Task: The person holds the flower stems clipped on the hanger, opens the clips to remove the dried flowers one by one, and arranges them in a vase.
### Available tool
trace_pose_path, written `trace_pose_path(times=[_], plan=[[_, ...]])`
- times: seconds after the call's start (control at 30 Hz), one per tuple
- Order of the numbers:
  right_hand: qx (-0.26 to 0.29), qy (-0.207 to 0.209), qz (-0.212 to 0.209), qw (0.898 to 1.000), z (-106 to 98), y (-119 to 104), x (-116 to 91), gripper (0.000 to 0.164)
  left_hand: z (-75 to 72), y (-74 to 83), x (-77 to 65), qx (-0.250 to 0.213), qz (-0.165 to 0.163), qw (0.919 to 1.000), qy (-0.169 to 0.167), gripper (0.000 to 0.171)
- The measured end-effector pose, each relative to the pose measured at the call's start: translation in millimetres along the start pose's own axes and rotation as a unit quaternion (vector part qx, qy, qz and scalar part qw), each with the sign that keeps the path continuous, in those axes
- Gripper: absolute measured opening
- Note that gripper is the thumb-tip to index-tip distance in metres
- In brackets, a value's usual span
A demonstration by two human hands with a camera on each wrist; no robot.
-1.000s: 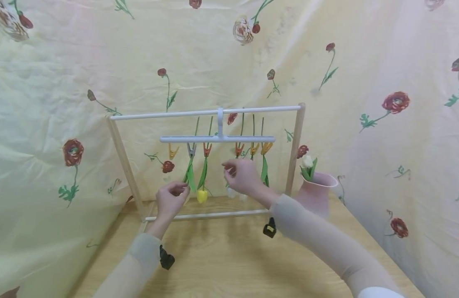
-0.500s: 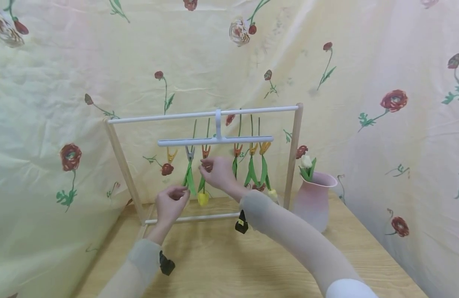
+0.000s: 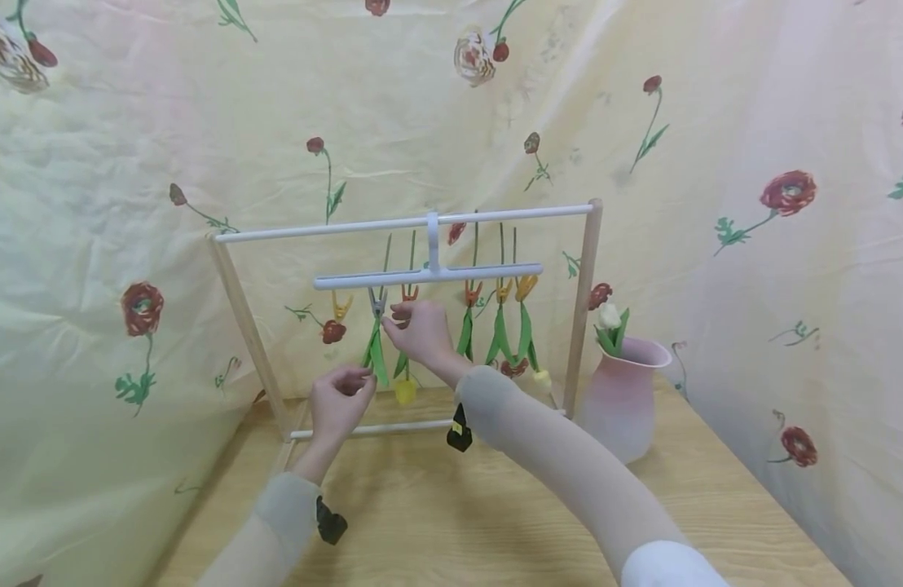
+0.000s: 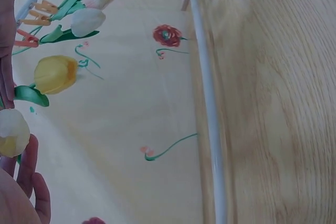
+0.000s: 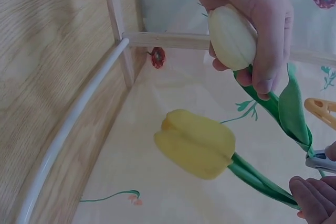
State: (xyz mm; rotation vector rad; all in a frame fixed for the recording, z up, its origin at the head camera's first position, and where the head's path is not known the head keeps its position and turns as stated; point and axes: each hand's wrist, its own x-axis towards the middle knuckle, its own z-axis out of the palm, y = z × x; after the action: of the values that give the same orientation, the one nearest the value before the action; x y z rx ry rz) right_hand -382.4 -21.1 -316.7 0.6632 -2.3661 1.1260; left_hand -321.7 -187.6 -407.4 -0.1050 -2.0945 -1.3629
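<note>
A grey clip [image 3: 378,302] on the white hanger [image 3: 488,271] holds a white tulip [image 5: 232,38] head down by its stem. My left hand [image 3: 337,403] pinches that tulip just under its bloom; in the head view the hand covers the bloom. Close beside the grey clip is my right hand [image 3: 420,330], thumb and fingers apart; in the right wrist view its fingers [image 5: 310,198] lie just below the clip. A yellow tulip [image 3: 405,392] hangs next to it, its stem partly behind the right hand. At the far left, an orange-yellow clip [image 3: 341,305] holds nothing.
Several other tulips hang from clips at the right, one with a pale bloom [image 3: 543,381]. The hanger hooks over a rod [image 3: 312,230] of a wooden rack [image 3: 579,318]. A pink vase [image 3: 618,408] with a white tulip stands on the wooden table [image 3: 429,505], right of the rack.
My right hand has moved left from the right-hand tulips, past the yellow tulip, to beside the grey clip. My left hand has stayed by the white tulip.
</note>
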Motion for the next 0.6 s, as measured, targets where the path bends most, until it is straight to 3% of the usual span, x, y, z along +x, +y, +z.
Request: trace_pose_path(times=[0.6], plan=[[0.019, 0.032, 0.031, 0.999, 9.7, -3.7, 6.2, 0.035, 0.6, 2.7, -7.0, 0.006, 0.007, 1.0000, 0.000, 0.009]])
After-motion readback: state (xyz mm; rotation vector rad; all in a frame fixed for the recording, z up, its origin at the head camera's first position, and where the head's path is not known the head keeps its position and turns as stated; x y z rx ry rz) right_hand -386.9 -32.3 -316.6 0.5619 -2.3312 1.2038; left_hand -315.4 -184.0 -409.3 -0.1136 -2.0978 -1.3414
